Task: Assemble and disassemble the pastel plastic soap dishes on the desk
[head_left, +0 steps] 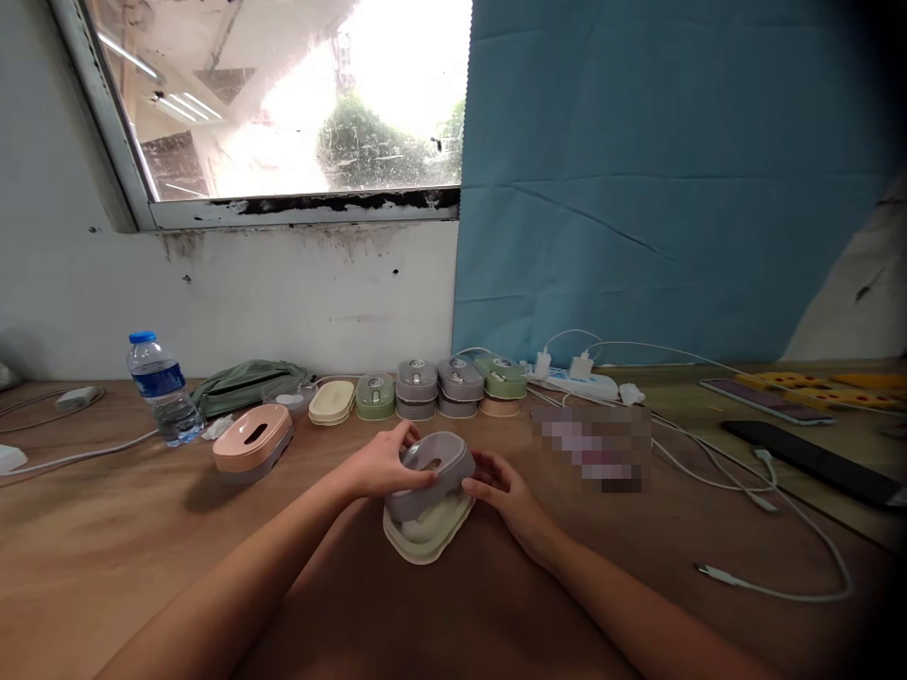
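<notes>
Near the table's front edge, a glossy grey oval box cover point(437, 463) with a slot in its top is tilted over a cream oval plastic base point(419, 546). My left hand point(386, 463) is closed on the cover's left side, its thumb across the front and its fingers behind. On the right side, my right hand point(506, 496) grips the same cover between thumb and fingers, close to the base's right edge. The base peeks out below and in front of the cover; whether the two touch I cannot tell. To the left stands a similar peach-and-grey box point(253, 439).
Behind lie stacked cream trays point(333, 402), a green box point(375, 397) and several grey and green stacked boxes point(460, 380). At left are a water bottle point(162, 389) and a green pouch point(248, 382). A power strip point(577, 381), cables and a black phone-like slab point(814, 463) occupy the right.
</notes>
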A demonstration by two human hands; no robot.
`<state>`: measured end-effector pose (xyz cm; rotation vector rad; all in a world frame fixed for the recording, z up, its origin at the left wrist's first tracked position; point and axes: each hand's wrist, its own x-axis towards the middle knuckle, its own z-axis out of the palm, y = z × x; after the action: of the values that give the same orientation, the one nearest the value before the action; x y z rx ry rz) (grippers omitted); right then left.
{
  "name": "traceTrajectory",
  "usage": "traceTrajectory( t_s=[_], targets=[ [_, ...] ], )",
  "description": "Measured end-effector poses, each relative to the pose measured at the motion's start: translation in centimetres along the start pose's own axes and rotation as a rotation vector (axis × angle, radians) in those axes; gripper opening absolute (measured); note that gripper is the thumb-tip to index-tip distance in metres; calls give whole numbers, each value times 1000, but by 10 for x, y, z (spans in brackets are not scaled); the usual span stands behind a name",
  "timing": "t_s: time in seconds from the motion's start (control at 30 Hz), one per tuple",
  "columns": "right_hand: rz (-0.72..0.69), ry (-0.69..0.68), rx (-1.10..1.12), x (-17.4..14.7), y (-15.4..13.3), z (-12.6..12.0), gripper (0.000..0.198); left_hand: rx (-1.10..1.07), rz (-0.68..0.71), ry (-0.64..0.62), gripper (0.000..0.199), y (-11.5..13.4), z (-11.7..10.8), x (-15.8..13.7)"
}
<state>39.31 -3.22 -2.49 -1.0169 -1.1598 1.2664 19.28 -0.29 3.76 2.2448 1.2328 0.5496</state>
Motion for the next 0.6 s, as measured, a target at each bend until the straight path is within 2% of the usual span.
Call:
traceTrajectory(
  t_s=[0.1,0.2,0.3,0.4,0.5,0.6],
  targets=[
    [10,5,-52,-2,-3,2,43,110,-63,76,57,0,-18,0],
    [15,26,-82,-4,-5,2,39,271,-263,218,62,-10,-58,-5],
    [26,39,-75,-5,-6,2,33,405,-559,347,69,-39,-106,-19],
    [31,47,-71,-4,-5,1,30,506,-750,403,71,-78,-140,-37],
    [36,34,-74,-2,-1,-1,26,533,-853,413,76,-109,-152,-49],
    [33,-32,-35,1,3,-4,20,513,-835,424,79,-122,-150,-52]
  ],
)
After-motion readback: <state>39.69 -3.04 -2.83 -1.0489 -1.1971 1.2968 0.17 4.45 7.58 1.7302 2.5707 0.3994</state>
